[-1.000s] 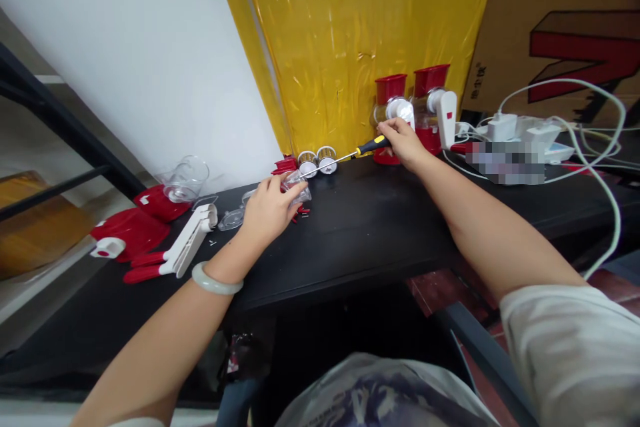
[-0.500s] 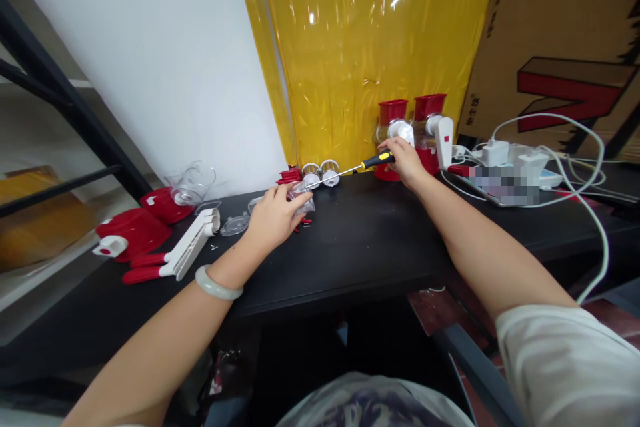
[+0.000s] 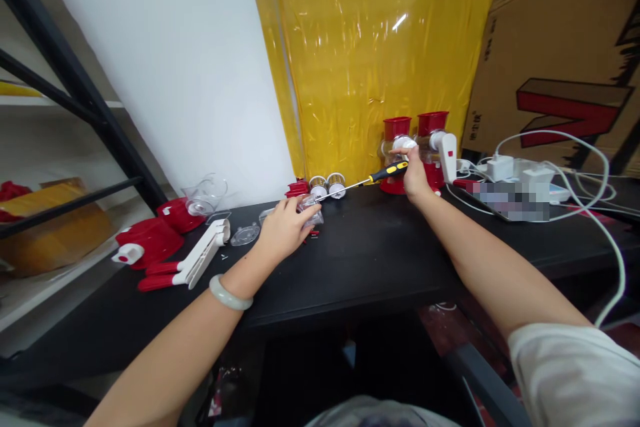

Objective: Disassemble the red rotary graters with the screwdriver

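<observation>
My left hand (image 3: 284, 227), wearing a pale bangle, is closed around a clear plastic part (image 3: 315, 215) on the black table. My right hand (image 3: 416, 175) grips the black-and-yellow handle of a screwdriver (image 3: 387, 172). Its long shaft slants down to the left and its tip meets the clear part; the exact contact is too small to make out. Just behind stand two drum-like cylinders (image 3: 336, 185) with white ends, beside small red parts (image 3: 297, 188). Left of my left hand lies a flat clear plastic piece (image 3: 245, 235). Small red bits sit under my left fingers.
Two red-and-clear crank machines (image 3: 433, 123) stand behind my right hand. White-and-red handles (image 3: 200, 255), red housings (image 3: 150, 240) and a clear funnel-like part (image 3: 206, 195) lie at left. A tablet (image 3: 505, 200), chargers (image 3: 500, 167) and white cables occupy the right. The table's front edge (image 3: 350, 303) is near me.
The view has shifted, so everything sits slightly lower and further right. My right fingers have changed their hold, some now raised off the screwdriver handle. The screwdriver still reaches the clear part.
</observation>
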Motion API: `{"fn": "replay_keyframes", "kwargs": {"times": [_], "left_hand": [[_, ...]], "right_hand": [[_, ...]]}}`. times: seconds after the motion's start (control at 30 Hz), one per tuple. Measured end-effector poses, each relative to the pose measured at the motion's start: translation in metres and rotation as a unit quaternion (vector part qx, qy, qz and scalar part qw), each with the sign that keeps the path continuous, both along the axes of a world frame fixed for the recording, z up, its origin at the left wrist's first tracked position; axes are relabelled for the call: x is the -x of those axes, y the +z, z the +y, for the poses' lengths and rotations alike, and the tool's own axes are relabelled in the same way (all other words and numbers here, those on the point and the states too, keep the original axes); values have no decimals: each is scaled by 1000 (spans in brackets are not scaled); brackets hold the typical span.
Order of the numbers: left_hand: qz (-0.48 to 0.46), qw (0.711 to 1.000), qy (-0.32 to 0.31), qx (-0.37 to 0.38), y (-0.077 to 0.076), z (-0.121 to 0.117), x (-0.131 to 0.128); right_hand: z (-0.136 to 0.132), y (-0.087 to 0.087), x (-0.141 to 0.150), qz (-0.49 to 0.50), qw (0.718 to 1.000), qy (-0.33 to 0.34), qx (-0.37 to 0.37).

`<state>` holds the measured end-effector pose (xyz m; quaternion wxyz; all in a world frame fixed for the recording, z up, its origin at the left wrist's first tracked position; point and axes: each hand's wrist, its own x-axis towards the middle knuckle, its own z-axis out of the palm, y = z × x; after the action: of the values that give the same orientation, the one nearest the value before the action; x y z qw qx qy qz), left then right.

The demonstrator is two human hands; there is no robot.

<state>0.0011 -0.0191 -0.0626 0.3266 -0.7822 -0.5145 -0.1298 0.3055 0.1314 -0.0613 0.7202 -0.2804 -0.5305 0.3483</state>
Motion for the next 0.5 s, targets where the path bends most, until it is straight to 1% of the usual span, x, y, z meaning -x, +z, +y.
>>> {"fn": "replay_keyframes", "kwargs": {"times": [0.07,0.1,0.13,0.17,0.23,0.3,0.33,0.4,0.5], "left_hand": [[-1,1000,-4,-1,0,0,0],[-1,1000,-6,-1,0,0,0],[-1,1000,-8,-1,0,0,0],[-1,1000,-8,-1,0,0,0],[0,1000,-7,-2,0,0,0],[1,1000,-7,-2,0,0,1],[2,1000,-7,-2,0,0,1],[2,1000,-7,-1,0,0,1],[0,1000,-4,0,0,0,0]], "right_hand": [[1,0,-1,-41,998,-51,-13],[1,0,-1,-40,997,-62,-15],[0,0,0,-25,998,-58,-15],[-1,1,0,-1,999,-38,-13],[-3,3,2,55,998,35,-11],[-6,5,4,97,990,103,-10],[-7,6,4,107,987,119,-7],[-6,6,4,103,990,100,8],[-2,4,0,13,999,11,38]]}}
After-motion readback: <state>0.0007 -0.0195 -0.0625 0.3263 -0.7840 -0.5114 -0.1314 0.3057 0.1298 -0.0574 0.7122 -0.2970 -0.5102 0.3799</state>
